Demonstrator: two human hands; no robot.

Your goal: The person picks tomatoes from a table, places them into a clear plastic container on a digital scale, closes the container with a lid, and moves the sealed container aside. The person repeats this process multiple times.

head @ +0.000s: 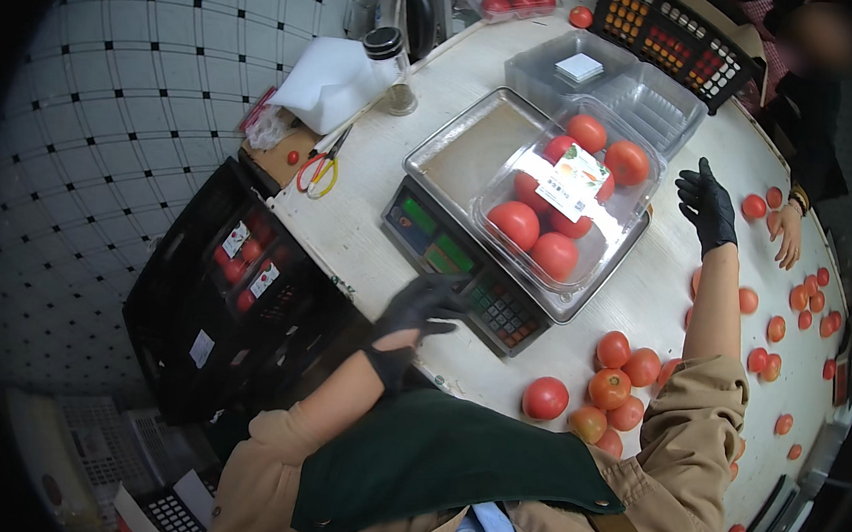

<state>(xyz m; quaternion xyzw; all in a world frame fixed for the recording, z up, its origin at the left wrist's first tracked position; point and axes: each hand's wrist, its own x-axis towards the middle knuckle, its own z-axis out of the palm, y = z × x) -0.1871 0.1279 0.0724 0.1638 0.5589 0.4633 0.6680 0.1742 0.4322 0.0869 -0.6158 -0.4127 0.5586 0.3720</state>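
Note:
A clear plastic clamshell box [599, 261] of several tomatoes lies on the steel pan [474, 135] of a digital scale, a printed label [574, 181] on its lid. My left hand [423, 307], in a black glove, is beside the scale's keypad [501, 313] with its fingers apart and nothing in them; whether it touches the scale I cannot tell. Off the pan's right side, my black-gloved right hand [707, 205] is held out, empty, fingers spread. Empty clear clamshells [652, 107] sit behind the pan, bearing a stack of white labels [580, 67].
Loose tomatoes [609, 388] are grouped at the front; others spread right. A co-worker's hand [787, 234] is beside some. Scissors [318, 173] and a lidded jar [392, 72] are left of the scale. A black crate [190, 307] holding packed tomatoes stands left; another crate [676, 42] stands behind.

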